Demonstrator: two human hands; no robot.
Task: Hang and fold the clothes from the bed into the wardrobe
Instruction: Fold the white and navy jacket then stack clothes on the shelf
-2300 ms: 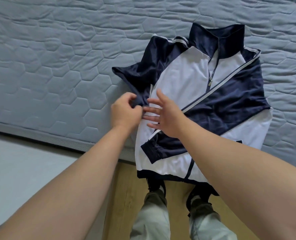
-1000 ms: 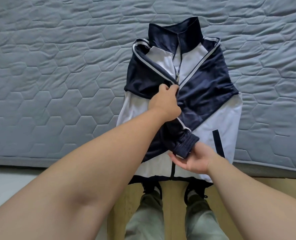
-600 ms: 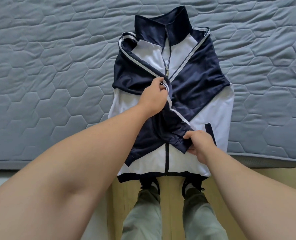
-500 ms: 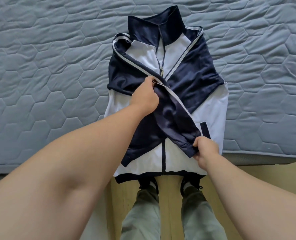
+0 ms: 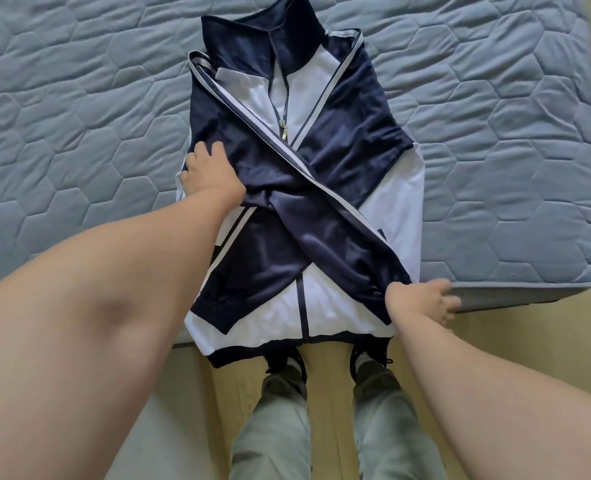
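Fingers (image 5: 207,151) of the left hand (image 5: 211,176) lie spread, pressing the folded jacket (image 5: 325,161) flat on the bed (image 5: 79,98). At the near right sleeve cuff (image 5: 370,294), the right hand (image 5: 422,301) is blurred, so I cannot tell its hold.

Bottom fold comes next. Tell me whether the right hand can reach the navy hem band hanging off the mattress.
Probably yes. The right hand is at the edge of the grey quilted mattress, beside the navy hem band of the navy-and-white zip jacket; nothing lies between.

One bed (image 5: 79,98), one jacket (image 5: 325,306), two crossed sleeves (image 5: 339,244) (image 5: 252,271), two hands (image 5: 211,174) (image 5: 422,301), two shoes (image 5: 287,362) (image 5: 370,355), two trouser legs (image 5: 273,427) (image 5: 384,427).
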